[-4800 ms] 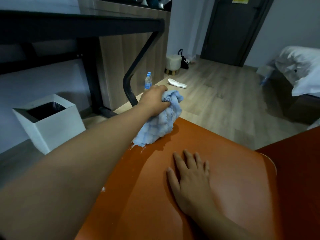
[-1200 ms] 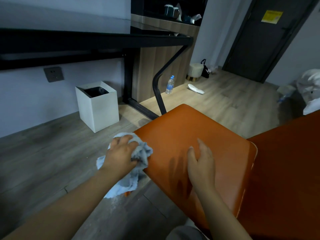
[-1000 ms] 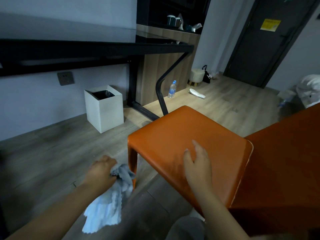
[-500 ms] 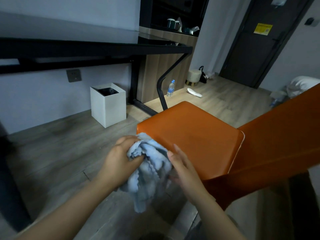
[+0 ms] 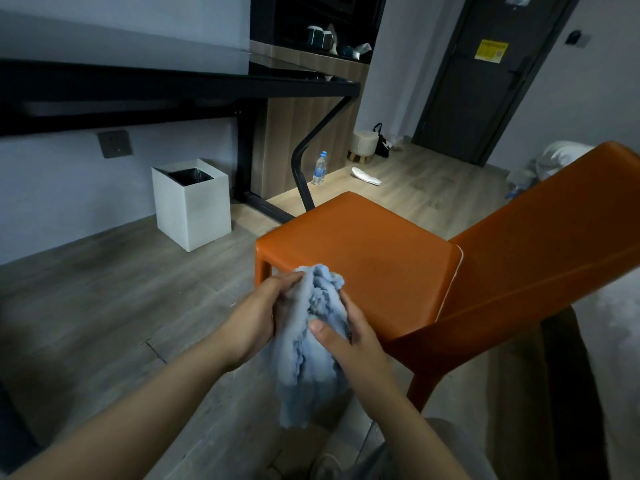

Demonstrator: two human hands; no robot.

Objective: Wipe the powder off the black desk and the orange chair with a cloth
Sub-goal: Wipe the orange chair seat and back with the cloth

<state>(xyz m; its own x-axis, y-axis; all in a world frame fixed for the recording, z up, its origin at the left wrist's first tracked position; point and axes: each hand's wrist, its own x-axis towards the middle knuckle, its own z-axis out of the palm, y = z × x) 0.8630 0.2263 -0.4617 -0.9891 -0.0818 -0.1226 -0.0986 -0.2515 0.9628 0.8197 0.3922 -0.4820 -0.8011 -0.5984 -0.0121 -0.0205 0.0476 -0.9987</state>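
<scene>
1. The black desk (image 5: 173,86) runs along the wall, well apart from both hands. Only its edge shows, so I cannot tell whether powder lies on top. It probably needs a look once the cloth is ready.
2. The orange chair (image 5: 363,258) stands just beyond the hands with its seat bare, and no powder shows on it from here. The seat's edges and front leg are worth a check.
3. The cloth (image 5: 311,351) hangs bunched in the air between the hands, in front of the seat's near corner, with its tail dangling over the floor. The step looks like regathering it. Fold the dusty face inward and keep it low and steady, so that loose powder is trapped rather than shaken out.
4. The left hand (image 5: 254,322) has its fingers curled round the cloth's upper left side. The right hand (image 5: 356,337) presses its thumb across the front, with its fingers hidden behind. Work a clean, flat pad out under the palm.
</scene>
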